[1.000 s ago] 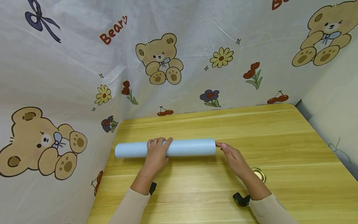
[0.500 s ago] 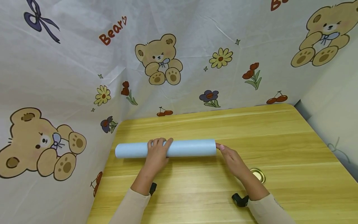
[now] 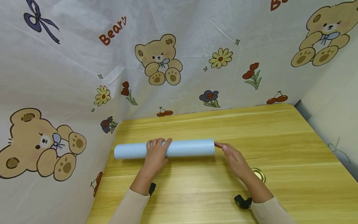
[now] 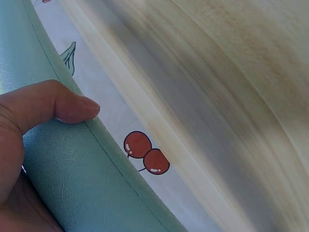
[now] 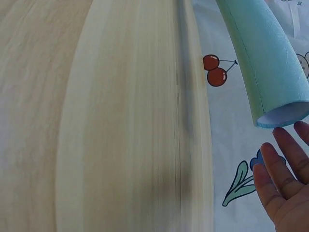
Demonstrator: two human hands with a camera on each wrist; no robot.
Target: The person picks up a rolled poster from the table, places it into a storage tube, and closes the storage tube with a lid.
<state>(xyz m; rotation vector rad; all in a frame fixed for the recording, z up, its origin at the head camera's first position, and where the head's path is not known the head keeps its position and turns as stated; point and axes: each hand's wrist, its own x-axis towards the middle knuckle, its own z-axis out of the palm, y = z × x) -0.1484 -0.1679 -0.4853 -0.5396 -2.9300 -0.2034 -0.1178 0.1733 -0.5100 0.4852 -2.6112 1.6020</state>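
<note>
A light blue hollow tube with a leather-like surface is held level above the table. My left hand grips it left of its middle, fingers over the top. In the left wrist view, the thumb of the left hand lies on the tube beside a stitched seam. My right hand is at the tube's right end, with its fingers extended. From the right wrist, the tube's round opening shows right at the fingertips of the right hand.
A gold round lid lies on the wooden table, partly behind the right forearm. Black wrist devices sit at both wrists. A white cloth printed with bears and flowers hangs behind and at the left of the table.
The tube has shifted slightly left with my left hand. My right hand stays at its end, the thumb now a little farther from the rim.
</note>
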